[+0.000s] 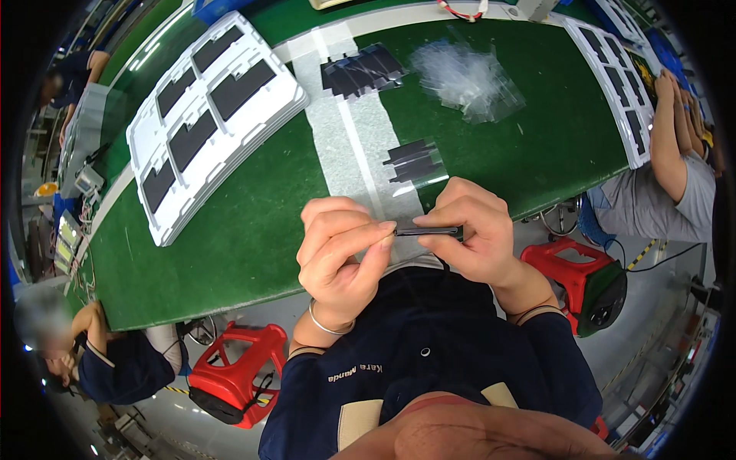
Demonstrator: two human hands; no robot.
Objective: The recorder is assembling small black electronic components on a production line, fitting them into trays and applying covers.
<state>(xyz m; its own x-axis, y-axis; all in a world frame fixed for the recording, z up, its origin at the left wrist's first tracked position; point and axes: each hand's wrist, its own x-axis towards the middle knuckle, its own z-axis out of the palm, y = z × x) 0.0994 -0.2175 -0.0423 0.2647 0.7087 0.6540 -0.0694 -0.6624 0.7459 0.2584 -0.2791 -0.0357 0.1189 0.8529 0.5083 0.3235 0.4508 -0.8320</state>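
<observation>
Close to the table's near edge, both hands hold up a thin black flat piece [431, 231], seen almost edge-on. My left hand [335, 249] pinches its left end between thumb and fingertips. My right hand [477, 234] grips the right part, thumb below and index finger on top. Just beyond the hands, a clear film sheet with black strips [414, 162] lies partly on a pale cloth mat [337, 146]. Farther back are more black strips on film [362, 70] and a loose heap of clear film pieces [468, 80]. The exact kind of the held piece cannot be made out.
Stacked white trays [172, 123] with flat black pieces stand on the green table [230, 276] at left. Another white tray [632, 142] is at the right edge, near a co-worker's arm [668, 149]. Red stools [249, 356] stand below the table; another person sits at lower left.
</observation>
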